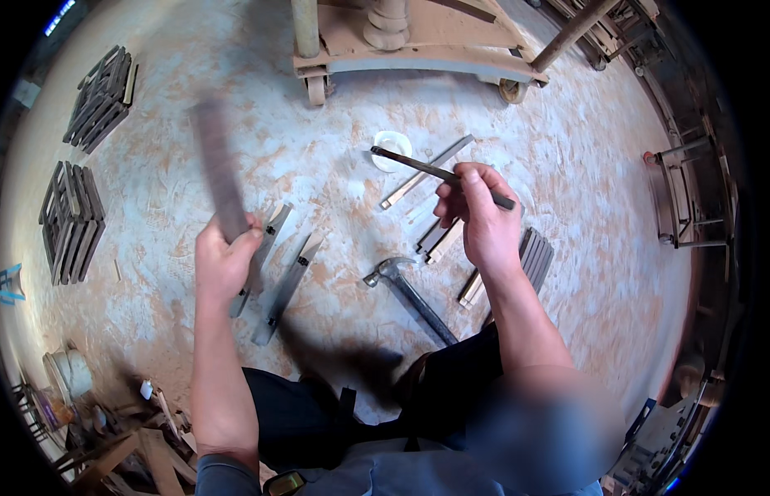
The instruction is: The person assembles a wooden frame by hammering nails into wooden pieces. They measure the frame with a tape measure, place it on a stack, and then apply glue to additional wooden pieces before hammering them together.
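Observation:
My left hand (224, 258) is closed around the lower end of a flat wooden slat (216, 165), which stands up from the fist and is smeared by motion. Between the fingers of my right hand (484, 217) is a thin dark stick (414, 162). Its darker tip points left, in line with the rim of a white bowl (392, 137) on the floor beyond. Below my left hand lie two wooden pieces with dark slots, one nearer the middle (287, 285) and the other partly behind the hand (273, 230). A claw hammer (410, 293) rests on the floor between my arms.
Several wooden strips (430, 169) lie near the bowl and under my right forearm. Stacks of slatted frames (73, 219) stand at the left. A wheeled wooden cart (426, 62) is ahead, racks (691, 194) are at the right, and scrap wood (129, 463) is piled at lower left.

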Demonstrator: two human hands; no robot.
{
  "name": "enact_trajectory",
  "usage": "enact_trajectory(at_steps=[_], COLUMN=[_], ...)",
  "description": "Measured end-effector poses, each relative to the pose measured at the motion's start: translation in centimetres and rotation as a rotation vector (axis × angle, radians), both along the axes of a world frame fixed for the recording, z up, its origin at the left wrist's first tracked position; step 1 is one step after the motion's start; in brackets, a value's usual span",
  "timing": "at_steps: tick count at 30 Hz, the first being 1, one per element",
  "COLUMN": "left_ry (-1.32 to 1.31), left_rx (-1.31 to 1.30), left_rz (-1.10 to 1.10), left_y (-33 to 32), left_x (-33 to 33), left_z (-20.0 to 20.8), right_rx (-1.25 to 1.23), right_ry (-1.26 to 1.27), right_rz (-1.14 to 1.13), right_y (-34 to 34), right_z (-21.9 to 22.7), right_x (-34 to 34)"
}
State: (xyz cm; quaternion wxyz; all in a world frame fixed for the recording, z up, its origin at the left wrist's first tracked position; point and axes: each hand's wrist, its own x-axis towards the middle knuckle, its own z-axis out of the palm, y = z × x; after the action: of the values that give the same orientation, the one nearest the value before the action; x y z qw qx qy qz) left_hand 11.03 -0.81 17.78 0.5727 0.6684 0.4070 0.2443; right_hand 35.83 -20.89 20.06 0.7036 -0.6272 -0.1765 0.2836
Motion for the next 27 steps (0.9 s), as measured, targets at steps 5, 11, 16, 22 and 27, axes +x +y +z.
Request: enact_trajectory(at_steps=[5, 11, 16, 22, 27], left_ry=[0.631, 0.739, 0.674, 0.679, 0.706], left_rx=[0.317, 0.343, 0.274, 0.236, 0.228], left_rz=[-0.086, -0.201, -0.221, -0.250, -0.273], left_y=[0.1, -0.6, -0.8, -0.6, -0.5], left_x=[0.7, 0.9, 0.8, 0.8, 0.9], left_z=[-0.4, -0.2, -0.2, -0.3, -0.3], right_rx=[0.098, 0.038, 0.014, -0.107, -0.085], right_ry=[-0.040, -0.071, -0.116, -0.231, -0.222], right_rz=[-0.026, 0.085, 0.125, 0.186, 0.103], right_y=[-1.1, -1.0, -0.9, -0.5, -0.5], right_z=[0.6, 0.6, 0.1, -0.8, -0.4], right_x=[-0.3, -2.0, -2.0, -2.0, -1.5])
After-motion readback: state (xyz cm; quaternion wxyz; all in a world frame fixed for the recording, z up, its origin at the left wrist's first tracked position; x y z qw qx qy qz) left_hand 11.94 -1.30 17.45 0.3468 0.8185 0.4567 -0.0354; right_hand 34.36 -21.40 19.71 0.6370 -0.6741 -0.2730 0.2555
